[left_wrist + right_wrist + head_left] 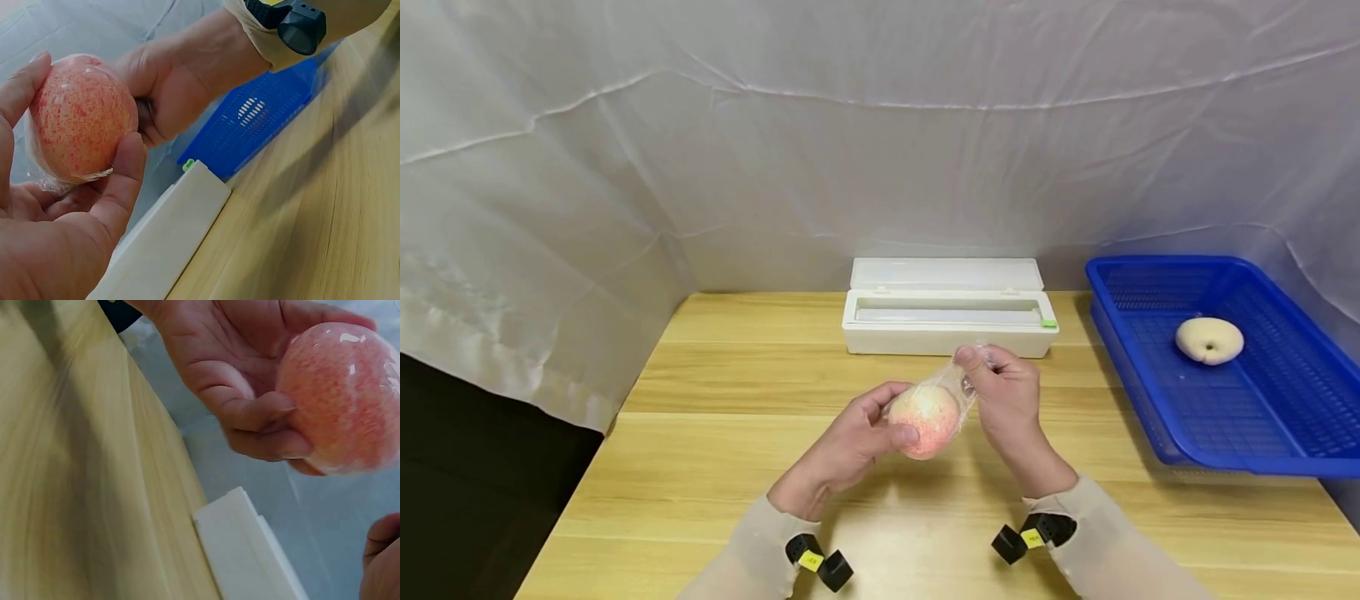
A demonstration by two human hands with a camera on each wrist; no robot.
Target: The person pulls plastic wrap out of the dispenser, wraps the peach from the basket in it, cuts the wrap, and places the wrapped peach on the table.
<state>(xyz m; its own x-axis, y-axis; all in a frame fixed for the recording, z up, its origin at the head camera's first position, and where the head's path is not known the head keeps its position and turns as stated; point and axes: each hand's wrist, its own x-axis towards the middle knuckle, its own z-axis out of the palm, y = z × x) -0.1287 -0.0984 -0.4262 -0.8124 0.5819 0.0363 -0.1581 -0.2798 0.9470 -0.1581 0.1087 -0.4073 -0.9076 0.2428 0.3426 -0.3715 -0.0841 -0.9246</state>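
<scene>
Left hand (65, 240) curled round speckled, rounded fruit (84, 115); right hand (1009, 396) pinches crinkled clear film (966, 397), seemingly bunched.

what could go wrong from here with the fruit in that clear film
The clear film might tear or come loose where the right grip pinches it out from the peach.
The peach could slip and drop, since the left grip holds it above the table.
The right grip might bump the open white box just beyond it.
</scene>
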